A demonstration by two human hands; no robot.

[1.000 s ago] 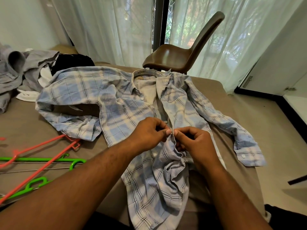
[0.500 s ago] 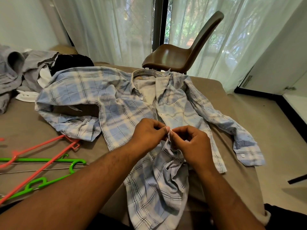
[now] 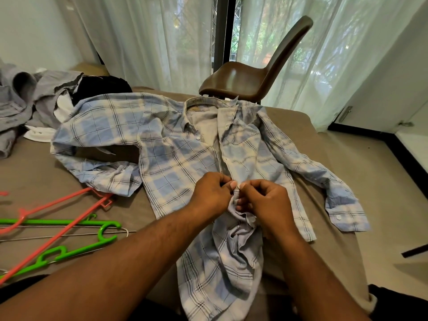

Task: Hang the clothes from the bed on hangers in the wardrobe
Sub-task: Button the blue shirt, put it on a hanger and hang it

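A blue and white plaid shirt (image 3: 176,158) lies face up on the bed (image 3: 32,177), collar away from me, sleeves spread to both sides. My left hand (image 3: 210,193) and my right hand (image 3: 264,200) meet at the shirt's front placket, about halfway down. Both pinch the two front edges together at a button. Below my hands the lower front of the shirt is bunched and wrinkled. A pink hanger (image 3: 58,218) and a green hanger (image 3: 69,249) lie on the bed at the left, with a thin wire hanger (image 3: 69,235) between them.
A pile of grey, white and black clothes (image 3: 41,98) sits at the bed's far left. A brown chair (image 3: 252,77) stands behind the bed in front of sheer curtains. A white cabinet door (image 3: 384,93) is at the right, above bare floor.
My hands have shifted slightly up the placket and to the left. The shirt's right front panel now lies flatter beside them.
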